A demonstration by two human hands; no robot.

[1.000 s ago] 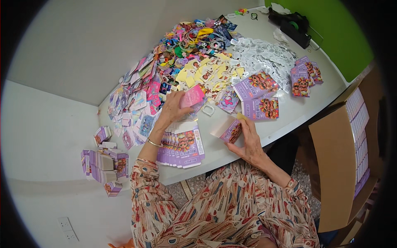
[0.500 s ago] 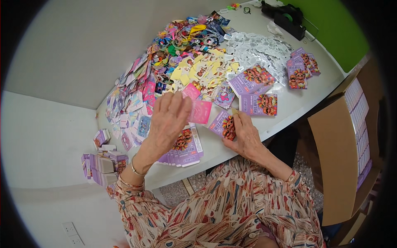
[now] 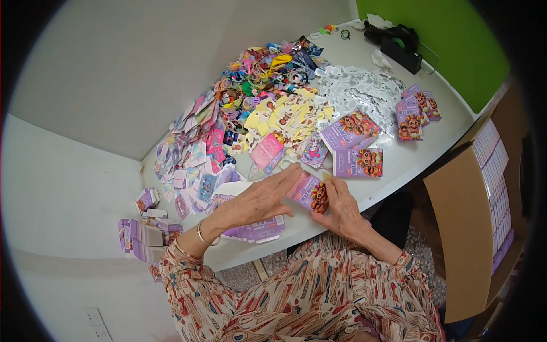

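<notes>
A small purple box [image 3: 313, 196] with colourful cartoon figures is held tilted over the table's front edge by my right hand [image 3: 343, 214]. A slim yellowish piece [image 3: 326, 176] shows by that hand's fingertips. At the box's left end is my left hand [image 3: 273, 192], its fingers stretched along one side and the thumb apart. A pink card [image 3: 297, 185] shows at that end, partly inside the box as far as I can see. Under my left forearm lies a fanned stack of purple boxes [image 3: 259, 229]. Another pink card [image 3: 266, 150] rests just beyond my left hand.
Heaps of colourful trinkets [image 3: 248, 85], yellow cards [image 3: 288, 114], silvery-white packets [image 3: 362, 88] and pastel cards [image 3: 191, 154] cover the table's far side. Purple boxes [image 3: 358, 162] lie to the right. A black tape dispenser [image 3: 399, 51] stands far right. An open carton [image 3: 456, 228] stands beside the table.
My left hand has moved right and down, bringing the pink card from above the pile to the box's end. My right hand still holds the box. The whole view has shifted slightly.
</notes>
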